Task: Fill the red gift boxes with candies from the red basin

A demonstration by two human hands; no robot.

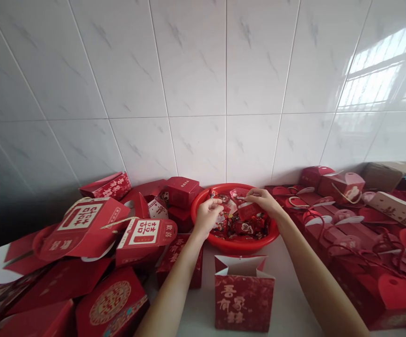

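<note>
The paper bag [244, 302] stands upright on the table [287, 292], directly in front of the red basin [240, 246], its mouth upward and spread, white lining visible. Its printed face is turned toward the wearer; the long axis runs vertically, with the top edge roughly level. The basin, filled with wrapped sweets [245, 228], sits just behind the bag and near the tiled wall [198, 150]; from this angle it appears longest from left to right. The left hand [208, 216] is over the basin's left side, thumb and fingertips drawn narrowly together above the sweets; whether anything is pinched there cannot be told. The right hand [264, 202] is over the right side, fingers narrow and bent down at the upper edge of a red packet [249, 211], which lies tilted; contact appears likely, but a firm hold cannot be confirmed. Edges: a narrow strip of table separates the bag from the small red box [196, 269] at its left. A broader bare strip lies to its right, partly crossed by the right forearm, ending at the packed gift boxes [364, 281]. Heaped cartons [110, 299] crowd the left side. The bag's mouth is unobstructed above.
</note>
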